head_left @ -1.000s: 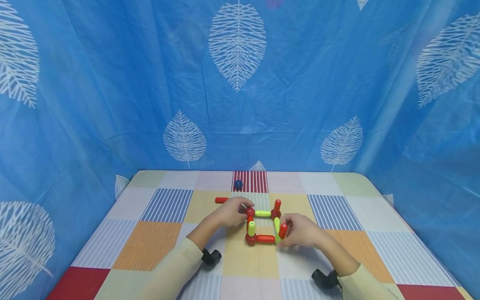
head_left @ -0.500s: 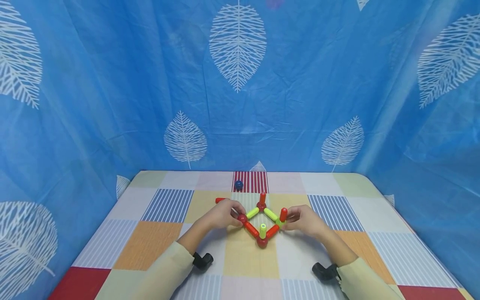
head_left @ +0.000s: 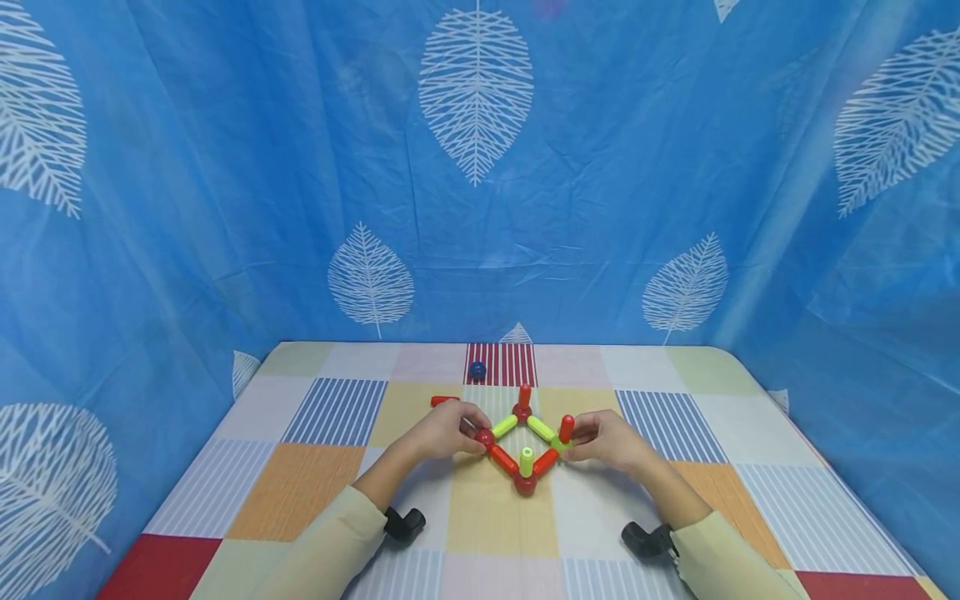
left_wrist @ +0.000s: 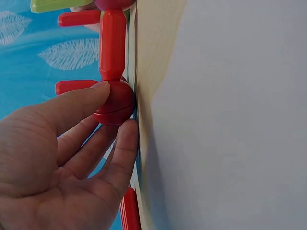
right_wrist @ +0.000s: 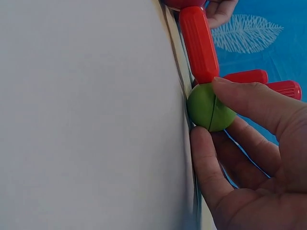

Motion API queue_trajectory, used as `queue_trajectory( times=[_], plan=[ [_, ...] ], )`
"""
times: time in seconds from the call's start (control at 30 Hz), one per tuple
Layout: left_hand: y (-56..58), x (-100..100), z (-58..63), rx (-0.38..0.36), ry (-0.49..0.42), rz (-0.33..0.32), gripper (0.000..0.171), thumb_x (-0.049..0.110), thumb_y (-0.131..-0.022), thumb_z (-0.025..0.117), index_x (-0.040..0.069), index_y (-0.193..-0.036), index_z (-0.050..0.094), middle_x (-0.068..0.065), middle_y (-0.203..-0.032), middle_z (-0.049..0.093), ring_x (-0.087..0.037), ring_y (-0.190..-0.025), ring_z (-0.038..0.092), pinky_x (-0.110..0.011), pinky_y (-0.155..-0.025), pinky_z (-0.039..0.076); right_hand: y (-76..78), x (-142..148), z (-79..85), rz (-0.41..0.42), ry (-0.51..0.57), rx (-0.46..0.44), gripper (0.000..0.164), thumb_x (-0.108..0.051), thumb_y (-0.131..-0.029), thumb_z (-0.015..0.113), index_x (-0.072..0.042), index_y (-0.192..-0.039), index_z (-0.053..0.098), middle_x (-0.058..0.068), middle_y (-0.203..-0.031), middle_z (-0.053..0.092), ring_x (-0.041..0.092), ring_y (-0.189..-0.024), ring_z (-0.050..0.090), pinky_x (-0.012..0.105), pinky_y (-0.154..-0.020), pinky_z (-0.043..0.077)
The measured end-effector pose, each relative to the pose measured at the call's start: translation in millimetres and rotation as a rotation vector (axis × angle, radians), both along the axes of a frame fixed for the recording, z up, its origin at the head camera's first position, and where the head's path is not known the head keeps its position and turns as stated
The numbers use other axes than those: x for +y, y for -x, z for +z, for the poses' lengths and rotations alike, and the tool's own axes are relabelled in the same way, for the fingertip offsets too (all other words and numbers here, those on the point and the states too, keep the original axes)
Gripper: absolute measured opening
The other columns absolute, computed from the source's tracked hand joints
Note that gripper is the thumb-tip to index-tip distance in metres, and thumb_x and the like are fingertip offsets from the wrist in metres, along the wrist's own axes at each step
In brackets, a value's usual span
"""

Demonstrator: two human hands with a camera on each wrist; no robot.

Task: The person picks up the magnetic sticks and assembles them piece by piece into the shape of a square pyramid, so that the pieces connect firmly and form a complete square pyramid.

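A diamond-shaped frame of red and yellow-green rods joined by balls lies on the table. My left hand grips the red ball at its left corner, thumb on top. At the right corner, my right hand holds the green ball between thumb and fingers. A red rod stands up from that green ball. Another red rod rises from the far red ball. On the near red ball stands a yellow-green rod. The fingers partly hide both gripped balls.
A loose red rod lies just behind the left hand, and a dark blue ball sits near the table's far edge. The patchwork tablecloth covers the table. A blue leaf-print curtain hangs behind and at both sides.
Both hands have turned the frame counterclockwise, seen from above, from a square stance to a diamond. The left hand moved left and nearer, the right hand farther away. Over the last half second hardly anything moved.
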State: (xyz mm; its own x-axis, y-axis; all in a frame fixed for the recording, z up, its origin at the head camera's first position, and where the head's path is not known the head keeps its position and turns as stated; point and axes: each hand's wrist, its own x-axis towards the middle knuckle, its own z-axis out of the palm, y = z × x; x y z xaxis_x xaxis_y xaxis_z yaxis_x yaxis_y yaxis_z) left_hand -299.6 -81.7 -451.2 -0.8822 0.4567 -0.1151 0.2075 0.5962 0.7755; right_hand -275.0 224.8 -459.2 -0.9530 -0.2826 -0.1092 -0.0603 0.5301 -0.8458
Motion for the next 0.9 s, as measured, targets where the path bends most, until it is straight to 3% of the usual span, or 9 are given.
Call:
queue_trajectory(
  times=[0.47, 0.6, 0.9],
  plan=[
    [5.2, -8, 1.3, 0.033, -0.011, -0.026, 0.024, 0.017, -0.085, 0.084, 0.014, -0.106, 0.074, 0.001, -0.103, 0.072, -0.015, -0.093, 0.067, -0.033, -0.084, 0.058, 2.1, 0, 0.5, -0.010, 0.019, -0.019, 0.033, -0.006, -0.078, 0.087, 0.000, -0.108, 0.075, 0.007, -0.097, 0.076, 0.017, -0.090, 0.067, 0.027, -0.080, 0.056],
    [10.6, -16, 3.7, 0.090, -0.039, 0.013, 0.021, 0.017, -0.091, 0.078, 0.009, -0.109, 0.074, 0.000, -0.101, 0.072, -0.015, -0.093, 0.065, -0.034, -0.084, 0.057, 3.1, -1, 0.9, -0.021, 0.022, -0.033, 0.034, -0.006, -0.077, 0.087, -0.001, -0.109, 0.076, 0.006, -0.099, 0.076, 0.016, -0.091, 0.067, 0.029, -0.083, 0.057],
    [24.4, -35, 9.4, 0.186, -0.098, 0.114, 0.018, 0.011, -0.098, 0.068, 0.005, -0.115, 0.073, -0.002, -0.106, 0.072, -0.018, -0.101, 0.065, -0.042, -0.098, 0.055, 4.4, 0, 3.0, 0.003, 0.058, -0.052, 0.035, -0.004, -0.078, 0.086, 0.002, -0.110, 0.074, 0.008, -0.100, 0.075, 0.017, -0.091, 0.066, 0.028, -0.081, 0.057]
  ],
)
